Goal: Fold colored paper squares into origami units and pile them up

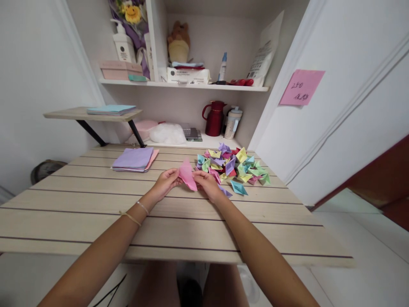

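Note:
Between my two hands, just above the slatted table point(191, 232), is a piece of pink paper point(188, 175) with folded edges. My left hand point(168, 183) pinches its left side between thumb and fingers. On its right side my right hand point(207, 184) grips the paper the same way. Close to my right hand lies a heap of folded paper boats point(230, 166) in purple, yellow, green, blue and pink. A blue paper boat point(238, 187) rests at the heap's near edge, beside a purple one partly behind my right wrist.
A stack of purple and pink paper sheets point(134, 160) lies at the left, below a small raised shelf point(67, 113) with blue sheets point(111, 109). A red jug point(214, 118) and a pale tumbler point(233, 123) stand behind the boats.

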### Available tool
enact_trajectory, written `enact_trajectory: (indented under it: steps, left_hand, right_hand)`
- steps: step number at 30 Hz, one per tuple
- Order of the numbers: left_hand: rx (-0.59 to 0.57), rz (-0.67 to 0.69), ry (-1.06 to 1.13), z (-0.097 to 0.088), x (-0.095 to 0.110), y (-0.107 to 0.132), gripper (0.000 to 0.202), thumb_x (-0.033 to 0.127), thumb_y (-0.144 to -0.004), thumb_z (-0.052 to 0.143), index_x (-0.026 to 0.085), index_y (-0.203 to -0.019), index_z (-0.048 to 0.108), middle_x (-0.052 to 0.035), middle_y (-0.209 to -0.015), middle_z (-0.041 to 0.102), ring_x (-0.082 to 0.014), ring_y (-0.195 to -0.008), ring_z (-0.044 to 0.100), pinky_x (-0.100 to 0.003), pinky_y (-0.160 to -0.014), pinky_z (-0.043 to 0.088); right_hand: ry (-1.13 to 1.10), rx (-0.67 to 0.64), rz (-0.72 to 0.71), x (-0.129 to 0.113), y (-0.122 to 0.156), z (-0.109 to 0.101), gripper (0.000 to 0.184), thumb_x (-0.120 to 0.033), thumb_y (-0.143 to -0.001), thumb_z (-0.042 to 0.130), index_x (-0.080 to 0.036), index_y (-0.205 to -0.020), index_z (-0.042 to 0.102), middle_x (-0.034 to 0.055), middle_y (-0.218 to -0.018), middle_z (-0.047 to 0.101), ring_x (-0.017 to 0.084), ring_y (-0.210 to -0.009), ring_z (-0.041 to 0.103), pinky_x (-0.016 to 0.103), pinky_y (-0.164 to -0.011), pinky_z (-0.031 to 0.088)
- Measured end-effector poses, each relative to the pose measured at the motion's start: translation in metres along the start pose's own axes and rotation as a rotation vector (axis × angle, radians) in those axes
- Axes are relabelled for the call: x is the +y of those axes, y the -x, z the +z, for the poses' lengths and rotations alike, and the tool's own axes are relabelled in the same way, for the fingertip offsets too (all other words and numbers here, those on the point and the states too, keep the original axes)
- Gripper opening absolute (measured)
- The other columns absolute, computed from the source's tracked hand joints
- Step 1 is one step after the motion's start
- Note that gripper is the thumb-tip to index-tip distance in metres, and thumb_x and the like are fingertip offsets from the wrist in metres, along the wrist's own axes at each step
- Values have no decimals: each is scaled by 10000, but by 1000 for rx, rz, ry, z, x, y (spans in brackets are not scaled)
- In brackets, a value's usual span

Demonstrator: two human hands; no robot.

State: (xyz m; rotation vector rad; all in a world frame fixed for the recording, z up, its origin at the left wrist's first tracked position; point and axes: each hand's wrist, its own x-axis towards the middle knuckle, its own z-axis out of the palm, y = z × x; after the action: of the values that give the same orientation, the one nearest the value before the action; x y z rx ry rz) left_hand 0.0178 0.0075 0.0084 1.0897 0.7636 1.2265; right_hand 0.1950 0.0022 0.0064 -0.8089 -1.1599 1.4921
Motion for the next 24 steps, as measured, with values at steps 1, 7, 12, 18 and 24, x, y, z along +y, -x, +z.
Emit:
enact_trajectory:
  steps: [1,7,12,18,24]
  left_hand:
    - [7,-8,-8,0,0,0,245,330,-694,686,118,-802,628,-34,-666,643,-104,-610,597,-238,-665,495]
    - [-28,-78,-82,-2,-1,-1,284,364,-702,671,104,-806,630,-55,-660,650,-117,-597,596,-253,-646,492]
    - [-87,-156,-104,-1,1,1,277,346,-689,688,97,-801,647,-56,-667,650,-112,-599,596,-241,-640,484]
    - [-44,-178,-90,1,1,1,280,355,-698,681,125,-852,636,-46,-697,659,-117,-611,615,-241,-631,493]
    - [-55,-228,-108,5,1,1,367,431,-711,646,120,-905,645,-71,-747,674,-158,-663,634,-287,-647,506]
  right_hand:
    - [33,25,-61,1,-1,-1,307,-339,-591,726,-176,-834,631,-24,-629,603,96,-540,525,228,-551,405]
    - [402,43,-279,5,-5,-7,414,-241,-640,629,-181,-1048,598,35,-840,641,112,-608,547,234,-571,440]
    - [591,-85,-366,1,0,-5,427,-178,-677,525,-175,-1099,591,42,-946,637,112,-619,545,233,-578,437]
    - [830,-54,-449,-3,4,-3,245,-189,-744,460,-165,-817,693,-6,-629,614,134,-550,509,235,-533,386]
    - [770,22,-475,-2,4,-4,353,-161,-729,468,-214,-1002,686,4,-803,702,150,-575,562,250,-546,428]
